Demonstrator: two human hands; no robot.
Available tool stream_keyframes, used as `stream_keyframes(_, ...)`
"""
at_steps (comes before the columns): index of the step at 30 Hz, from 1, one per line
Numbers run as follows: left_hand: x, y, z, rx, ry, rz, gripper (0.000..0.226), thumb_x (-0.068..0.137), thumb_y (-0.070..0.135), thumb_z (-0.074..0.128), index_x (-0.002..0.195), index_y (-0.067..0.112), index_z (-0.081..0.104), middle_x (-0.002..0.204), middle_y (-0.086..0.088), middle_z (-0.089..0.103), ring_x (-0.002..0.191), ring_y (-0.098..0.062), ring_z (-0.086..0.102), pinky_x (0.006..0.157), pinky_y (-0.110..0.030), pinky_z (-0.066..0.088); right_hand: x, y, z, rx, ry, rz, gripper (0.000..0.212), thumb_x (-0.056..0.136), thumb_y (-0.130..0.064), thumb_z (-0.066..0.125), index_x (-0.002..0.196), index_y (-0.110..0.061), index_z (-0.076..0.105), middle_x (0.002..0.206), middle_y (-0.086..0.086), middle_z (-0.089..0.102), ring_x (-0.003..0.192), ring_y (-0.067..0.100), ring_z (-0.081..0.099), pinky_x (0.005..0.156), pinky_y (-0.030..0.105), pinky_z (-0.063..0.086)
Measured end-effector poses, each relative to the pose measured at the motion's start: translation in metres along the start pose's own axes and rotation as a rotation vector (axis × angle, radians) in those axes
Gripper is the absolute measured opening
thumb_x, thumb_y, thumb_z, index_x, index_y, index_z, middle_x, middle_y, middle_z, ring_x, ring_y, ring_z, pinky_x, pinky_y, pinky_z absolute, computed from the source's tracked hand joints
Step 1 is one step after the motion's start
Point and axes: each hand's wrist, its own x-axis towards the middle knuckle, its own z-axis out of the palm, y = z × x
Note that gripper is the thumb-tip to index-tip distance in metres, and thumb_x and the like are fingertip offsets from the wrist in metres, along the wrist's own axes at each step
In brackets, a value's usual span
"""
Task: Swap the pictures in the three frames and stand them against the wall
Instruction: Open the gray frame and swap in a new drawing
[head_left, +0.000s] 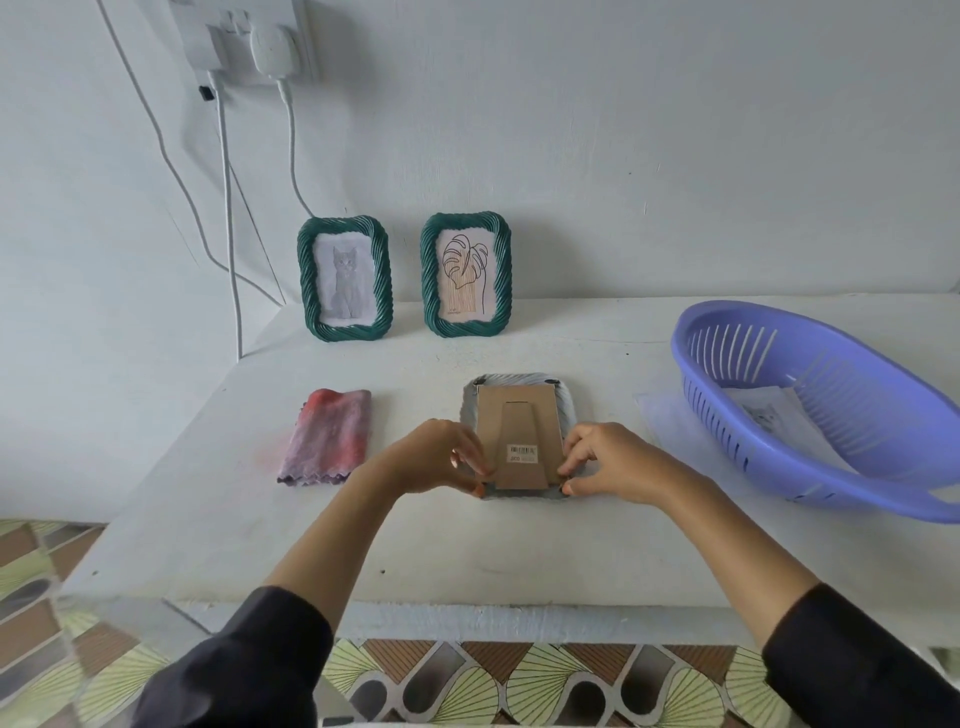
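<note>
Grey ribbed frame (519, 378) face-down on white surface (467, 545), long axis pointing away; left hand (441, 460), right hand (608, 462) pinch near corners of brown cardboard back (519, 421).

Worn on the head and aimed forward and down across a white table (208, 519) toward a pale wall (623, 130), through a wide-angle lens that bows straight edges near the borders. Near enough that both forearms rise from the bottom corners to the left hand (431, 457) and right hand (613, 462) at the face-down frame (519, 431) just below centre. Wide enough to reach a wall socket (249, 41) in the upper left, a purple basket (717, 415) at the right edge and patterned floor (31, 571) along the bottom.
</note>
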Motion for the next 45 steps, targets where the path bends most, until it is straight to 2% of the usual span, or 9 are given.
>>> stream_keyframes(9, 0.007, 0.003, 0.003, 0.063, 0.072, -0.022, 0.011, 0.070, 0.017, 0.076, 0.079, 0.012, 0.077, 0.086, 0.007, 0.066, 0.064, 0.003, 0.053, 0.076, -0.023, 0.047, -0.006, 0.004, 0.007, -0.069, 0.049, -0.049, 0.022, 0.083, -0.022, 0.065, 0.100, -0.009, 0.072, 0.097, -0.005, 0.050, 0.090, 0.010, 0.051, 0.079, 0.021, 0.039)
stream_keyframes(17, 0.017, -0.002, -0.001, 0.068, -0.004, -0.055, 0.012, 0.070, 0.016, 0.077, 0.080, 0.009, 0.077, 0.089, 0.010, 0.064, 0.080, -0.009, 0.059, 0.081, -0.023, 0.046, -0.002, 0.003, 0.015, -0.020, 0.157, -0.030, 0.014, 0.079, -0.013, 0.064, 0.085, -0.004, 0.073, 0.093, 0.000, 0.056, 0.080, 0.013, 0.055, 0.065, 0.016, 0.037)
stream_keyframes(21, 0.021, -0.003, -0.003, 0.060, -0.036, -0.061, 0.013, 0.070, 0.016, 0.077, 0.081, 0.010, 0.077, 0.090, 0.011, 0.063, 0.082, -0.007, 0.057, 0.075, -0.012, 0.040, 0.002, 0.003, 0.015, 0.048, 0.165, 0.009, 0.008, 0.075, -0.008, 0.064, 0.077, -0.004, 0.072, 0.085, -0.004, 0.054, 0.073, 0.011, 0.053, 0.063, 0.014, 0.038)
stream_keyframes(25, 0.025, -0.003, -0.003, 0.027, -0.060, -0.075, 0.013, 0.069, 0.015, 0.077, 0.081, 0.011, 0.077, 0.084, 0.012, 0.063, 0.074, -0.001, 0.055, 0.074, -0.016, 0.042, 0.006, 0.003, 0.011, 0.114, 0.124, 0.056, 0.006, 0.073, -0.006, 0.066, 0.074, -0.006, 0.071, 0.077, -0.008, 0.056, 0.068, 0.006, 0.054, 0.065, 0.017, 0.042)
stream_keyframes(29, 0.032, -0.007, -0.004, -0.127, 0.149, -0.103, 0.010, 0.077, 0.020, 0.073, 0.084, 0.013, 0.076, 0.076, 0.007, 0.067, 0.065, 0.001, 0.054, 0.064, -0.013, 0.041, 0.016, 0.005, -0.003, 0.192, 0.052, 0.112, 0.008, 0.073, -0.011, 0.071, 0.081, -0.011, 0.073, 0.065, -0.014, 0.056, 0.061, -0.001, 0.051, 0.057, 0.012, 0.037)
stream_keyframes(33, 0.053, -0.018, -0.009, -0.256, 0.462, -0.127, 0.016, 0.084, 0.023, 0.066, 0.097, 0.016, 0.073, 0.082, -0.001, 0.064, 0.062, -0.005, 0.047, 0.061, -0.019, 0.038, 0.044, 0.014, -0.020, 0.241, 0.297, 0.213, 0.015, 0.079, -0.009, 0.065, 0.092, -0.010, 0.072, 0.087, 0.003, 0.069, 0.077, 0.011, 0.055, 0.059, 0.012, 0.038)
stream_keyframes(39, 0.085, -0.035, -0.010, -0.127, 0.410, -0.228, 0.037, 0.089, 0.025, 0.059, 0.125, 0.015, 0.059, 0.124, -0.009, 0.058, 0.109, -0.022, 0.055, 0.087, -0.025, 0.039, 0.088, 0.016, -0.021, 0.177, 0.318, 0.247, 0.032, 0.089, -0.017, 0.058, 0.118, -0.007, 0.063, 0.120, 0.014, 0.062, 0.111, 0.024, 0.056, 0.084, 0.023, 0.038)
stream_keyframes(42, 0.095, -0.037, -0.009, -0.085, 0.391, -0.190, 0.033, 0.089, 0.024, 0.059, 0.121, 0.014, 0.063, 0.125, -0.009, 0.059, 0.115, -0.024, 0.053, 0.098, -0.031, 0.043, 0.099, 0.019, -0.016, 0.137, 0.295, 0.230, 0.032, 0.088, -0.017, 0.058, 0.118, -0.005, 0.063, 0.118, 0.015, 0.063, 0.099, 0.021, 0.057, 0.079, 0.022, 0.039)
stream_keyframes(45, 0.098, -0.040, -0.006, -0.105, 0.386, -0.178, 0.027, 0.087, 0.021, 0.061, 0.112, 0.014, 0.068, 0.113, -0.007, 0.064, 0.106, -0.021, 0.056, 0.088, -0.024, 0.040, 0.105, 0.024, -0.010, 0.138, 0.307, 0.225, 0.032, 0.085, -0.014, 0.062, 0.115, -0.003, 0.064, 0.102, 0.012, 0.065, 0.084, 0.011, 0.047, 0.067, 0.018, 0.035)
